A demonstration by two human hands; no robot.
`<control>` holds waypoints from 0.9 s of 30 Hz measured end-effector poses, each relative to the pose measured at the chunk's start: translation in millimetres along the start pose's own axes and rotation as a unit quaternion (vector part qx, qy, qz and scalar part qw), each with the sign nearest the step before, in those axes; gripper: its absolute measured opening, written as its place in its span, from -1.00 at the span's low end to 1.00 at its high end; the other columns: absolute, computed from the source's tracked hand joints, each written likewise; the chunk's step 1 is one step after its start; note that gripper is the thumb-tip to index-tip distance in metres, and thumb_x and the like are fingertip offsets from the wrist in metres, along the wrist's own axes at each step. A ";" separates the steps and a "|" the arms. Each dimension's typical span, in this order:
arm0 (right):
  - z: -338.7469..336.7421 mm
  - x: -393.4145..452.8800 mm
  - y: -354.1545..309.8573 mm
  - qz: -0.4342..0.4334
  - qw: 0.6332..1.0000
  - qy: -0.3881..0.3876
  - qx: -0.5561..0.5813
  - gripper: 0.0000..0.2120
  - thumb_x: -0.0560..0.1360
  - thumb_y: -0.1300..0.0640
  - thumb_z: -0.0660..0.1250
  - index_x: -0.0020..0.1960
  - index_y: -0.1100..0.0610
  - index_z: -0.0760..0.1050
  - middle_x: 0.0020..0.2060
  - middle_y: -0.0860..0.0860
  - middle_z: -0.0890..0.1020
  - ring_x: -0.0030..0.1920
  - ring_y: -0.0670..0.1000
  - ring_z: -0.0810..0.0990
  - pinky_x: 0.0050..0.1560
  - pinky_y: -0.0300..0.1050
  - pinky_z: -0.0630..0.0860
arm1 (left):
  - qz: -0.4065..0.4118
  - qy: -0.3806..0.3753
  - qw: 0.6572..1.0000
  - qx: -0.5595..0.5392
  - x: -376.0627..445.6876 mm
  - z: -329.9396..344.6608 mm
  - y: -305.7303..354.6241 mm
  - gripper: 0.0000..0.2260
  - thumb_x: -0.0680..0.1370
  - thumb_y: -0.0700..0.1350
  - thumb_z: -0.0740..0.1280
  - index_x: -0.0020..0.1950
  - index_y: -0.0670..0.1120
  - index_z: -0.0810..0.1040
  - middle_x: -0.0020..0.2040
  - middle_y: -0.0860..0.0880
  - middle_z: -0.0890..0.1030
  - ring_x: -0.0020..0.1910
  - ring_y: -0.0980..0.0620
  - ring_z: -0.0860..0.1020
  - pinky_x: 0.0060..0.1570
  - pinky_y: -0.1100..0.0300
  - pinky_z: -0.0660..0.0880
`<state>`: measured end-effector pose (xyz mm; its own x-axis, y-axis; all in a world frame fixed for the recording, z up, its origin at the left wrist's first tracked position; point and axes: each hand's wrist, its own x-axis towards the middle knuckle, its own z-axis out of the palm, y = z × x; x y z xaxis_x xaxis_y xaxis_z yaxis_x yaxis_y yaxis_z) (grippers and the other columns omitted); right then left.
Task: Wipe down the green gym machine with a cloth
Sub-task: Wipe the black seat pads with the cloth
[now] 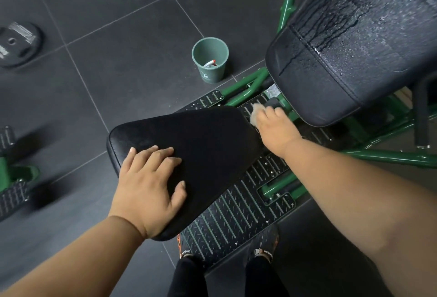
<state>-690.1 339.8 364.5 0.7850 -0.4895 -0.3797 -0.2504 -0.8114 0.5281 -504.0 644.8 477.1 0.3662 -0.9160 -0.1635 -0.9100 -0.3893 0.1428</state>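
Seat pad [201,145]: matt black vinyl. Back pad [354,43]: wet, glossy. Footplate [236,216]: ribbed metal. Frame [390,158]: glossy green paint. Cloth [255,115]: apparently soft.

Both arms are bare and reach forward and down from the person. The left hand [151,185] lies flat, palm down, on the near end of the black seat pad [189,145], fingers spread a little and pointing away, thumb out to the side along the pad's surface. The wrist bends slightly at the pad's edge. The right arm stretches further, crossing past the far right corner of that same seat pad. The right hand [275,126] is curled, knuckles up, with its fingers closed over a pale cloth [255,114] that pokes out beyond the fingertips. Two feet in dark shoes [263,247] stand below, toes forward.
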 end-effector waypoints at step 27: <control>8.5 -28.3 -1.7 0.030 0.995 -0.042 0.079 -0.35 0.54 0.23 0.03 0.64 0.23 0.19 0.60 0.15 0.26 0.48 0.23 0.27 0.43 0.16 0.23 | -0.041 -0.005 0.999 0.024 20.7 0.4 21.9 -0.61 0.49 0.20 0.32 0.17 -0.03 0.60 0.24 -0.05 0.53 0.21 -0.23 0.45 0.37 -0.21 0.36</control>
<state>-716.7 352.4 367.9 0.7172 -0.5578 -0.4178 -0.3866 -0.8172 0.4274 -516.5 617.4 476.5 0.4387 -0.8798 -0.1830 -0.8851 -0.4583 0.0816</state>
